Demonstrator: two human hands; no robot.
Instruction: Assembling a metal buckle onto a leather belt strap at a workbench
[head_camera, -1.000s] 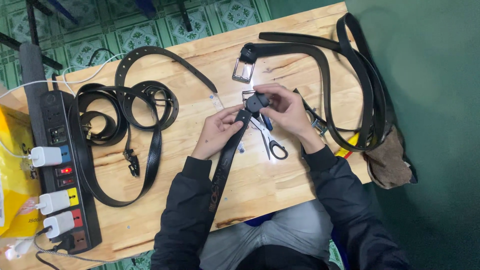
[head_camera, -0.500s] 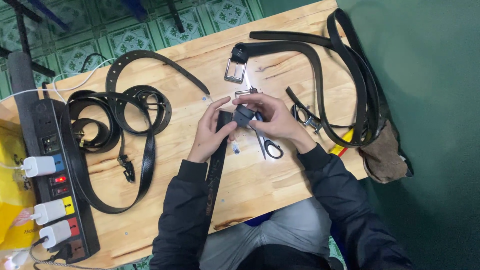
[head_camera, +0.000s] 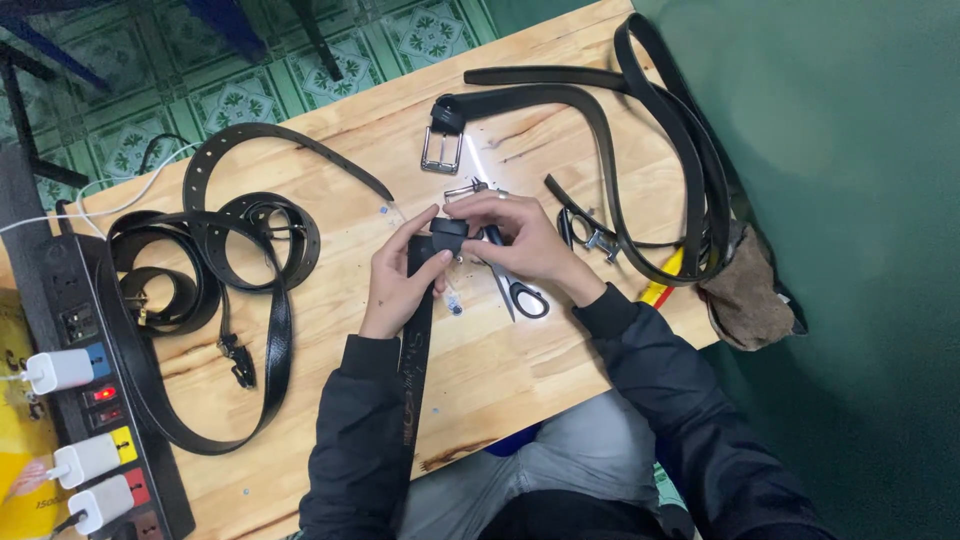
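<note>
My left hand (head_camera: 400, 275) and my right hand (head_camera: 515, 235) both grip the folded end of a black leather belt (head_camera: 415, 370) over a wooden table (head_camera: 470, 380). The strap runs from my hands down along my left sleeve toward my lap. A small metal buckle (head_camera: 466, 189) lies just beyond my right fingers. Scissors (head_camera: 520, 290) with black handles lie under my right hand.
Several coiled black belts (head_camera: 215, 265) lie at the left. More belts (head_camera: 650, 140) with a silver buckle (head_camera: 441, 152) loop at the far right. A black power strip (head_camera: 95, 390) with plugged chargers sits at the left edge. A brown cloth (head_camera: 745, 290) hangs at the right edge.
Both hands have stayed on the belt end and kept working it, shifting only slightly. The view has drifted a little.
</note>
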